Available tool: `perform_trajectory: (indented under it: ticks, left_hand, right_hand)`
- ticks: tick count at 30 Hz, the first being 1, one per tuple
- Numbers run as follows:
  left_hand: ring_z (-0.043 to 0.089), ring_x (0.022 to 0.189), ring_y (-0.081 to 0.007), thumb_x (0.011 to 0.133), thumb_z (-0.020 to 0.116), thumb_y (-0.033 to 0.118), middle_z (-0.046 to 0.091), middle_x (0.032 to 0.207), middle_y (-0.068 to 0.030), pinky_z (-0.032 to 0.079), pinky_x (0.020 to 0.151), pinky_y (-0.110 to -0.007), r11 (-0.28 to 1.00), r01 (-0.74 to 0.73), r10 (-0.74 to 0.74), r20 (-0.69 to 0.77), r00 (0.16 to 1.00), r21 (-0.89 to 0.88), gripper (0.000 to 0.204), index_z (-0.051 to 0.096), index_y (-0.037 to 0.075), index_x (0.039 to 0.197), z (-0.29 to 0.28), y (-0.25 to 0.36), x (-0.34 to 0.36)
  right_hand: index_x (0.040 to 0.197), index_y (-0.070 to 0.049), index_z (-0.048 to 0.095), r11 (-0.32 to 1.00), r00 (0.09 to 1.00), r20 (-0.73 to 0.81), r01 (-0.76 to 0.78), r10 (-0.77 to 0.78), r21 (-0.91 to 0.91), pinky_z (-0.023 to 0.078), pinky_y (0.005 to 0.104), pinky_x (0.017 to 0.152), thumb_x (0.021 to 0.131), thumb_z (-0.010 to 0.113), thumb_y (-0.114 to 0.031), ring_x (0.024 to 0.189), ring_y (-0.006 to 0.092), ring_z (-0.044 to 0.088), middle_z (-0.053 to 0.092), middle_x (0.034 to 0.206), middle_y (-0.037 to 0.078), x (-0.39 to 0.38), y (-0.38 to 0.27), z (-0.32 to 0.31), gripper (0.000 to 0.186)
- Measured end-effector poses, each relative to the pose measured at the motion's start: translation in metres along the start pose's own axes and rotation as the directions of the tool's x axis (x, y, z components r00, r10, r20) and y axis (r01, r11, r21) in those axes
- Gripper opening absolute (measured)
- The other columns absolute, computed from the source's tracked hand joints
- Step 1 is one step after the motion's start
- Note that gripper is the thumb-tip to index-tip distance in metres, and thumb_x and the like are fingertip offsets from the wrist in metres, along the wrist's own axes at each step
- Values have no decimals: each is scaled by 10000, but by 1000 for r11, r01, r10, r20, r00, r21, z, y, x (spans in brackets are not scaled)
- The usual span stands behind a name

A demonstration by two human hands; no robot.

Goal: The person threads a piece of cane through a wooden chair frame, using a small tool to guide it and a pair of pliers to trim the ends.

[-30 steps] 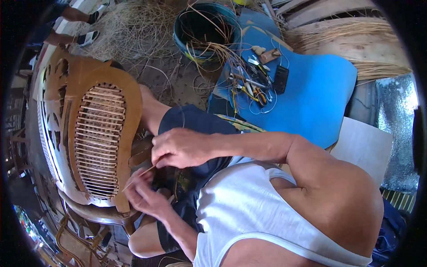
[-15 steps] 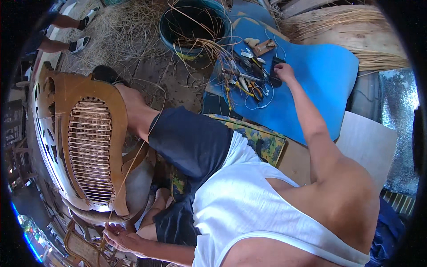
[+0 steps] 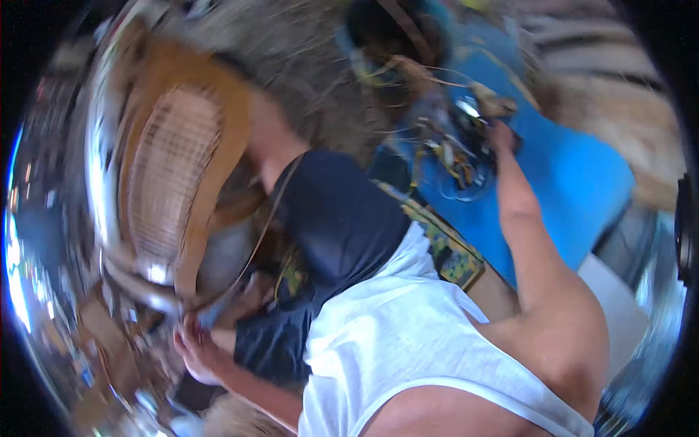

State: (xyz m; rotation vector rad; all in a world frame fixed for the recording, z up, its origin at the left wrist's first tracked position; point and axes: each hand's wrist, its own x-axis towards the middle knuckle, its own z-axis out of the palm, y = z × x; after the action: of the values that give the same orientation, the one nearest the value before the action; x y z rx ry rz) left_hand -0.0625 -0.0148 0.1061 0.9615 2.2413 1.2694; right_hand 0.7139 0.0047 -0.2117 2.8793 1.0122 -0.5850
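The picture is blurred. My left hand (image 3: 200, 349) is at the lower left, below the bottom edge of a brown wooden frame (image 3: 231, 149) with a woven cane panel (image 3: 171, 175). Its fingers look closed on a thin cane strand (image 3: 258, 244), which runs down past my knee toward it. My right arm reaches out to a blue mat (image 3: 582, 167). There my right hand (image 3: 501, 138) is closed at a dark object beside a pile of hand tools (image 3: 455, 156); what its fingers hold is smeared. The wooden frame leans against my leg.
A teal bucket (image 3: 445, 36) with cane strands stands beyond the tools. Loose cane litters the floor (image 3: 306, 65). To the right lies a pale wooden board (image 3: 604, 116). A patterned seat edge (image 3: 455, 262) shows beside my hip.
The whole view has swung, so the frame, mat and bucket appear farther right. My right hand stays by the tools, now closer to the pale piece; my left hand stays below the frame.
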Motion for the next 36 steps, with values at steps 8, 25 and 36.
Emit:
perform_trajectory:
  ticks: [8,25,36]
  left_hand:
    - [670,848,-145,990,599,107,708,968,-102,542,764,-268,920,239,-183,200,963,-311,129,598,23,1087,25,-10,-82]
    - [686,717,-290,883,672,53,686,821,-156,531,648,-353,889,-199,339,300,892,-412,129,591,17,977,37,-13,-124]
    - [595,1047,-319,834,710,111,626,1048,-151,513,887,-436,761,-634,615,-161,772,-135,95,636,64,870,4,7,-127]
  right_hand:
    - [1181,-23,670,885,887,-155,389,-435,-256,509,455,870,928,616,-254,1043,387,635,684,1154,201,85,88,55,347]
    - [1053,-9,712,770,467,-820,636,-331,51,529,469,822,929,649,-303,888,363,686,735,966,167,-3,-228,-247,326]
    - [1061,-42,634,-119,-185,230,955,-956,271,431,230,756,1020,556,-93,825,84,528,600,949,-17,-391,-462,-256,102]
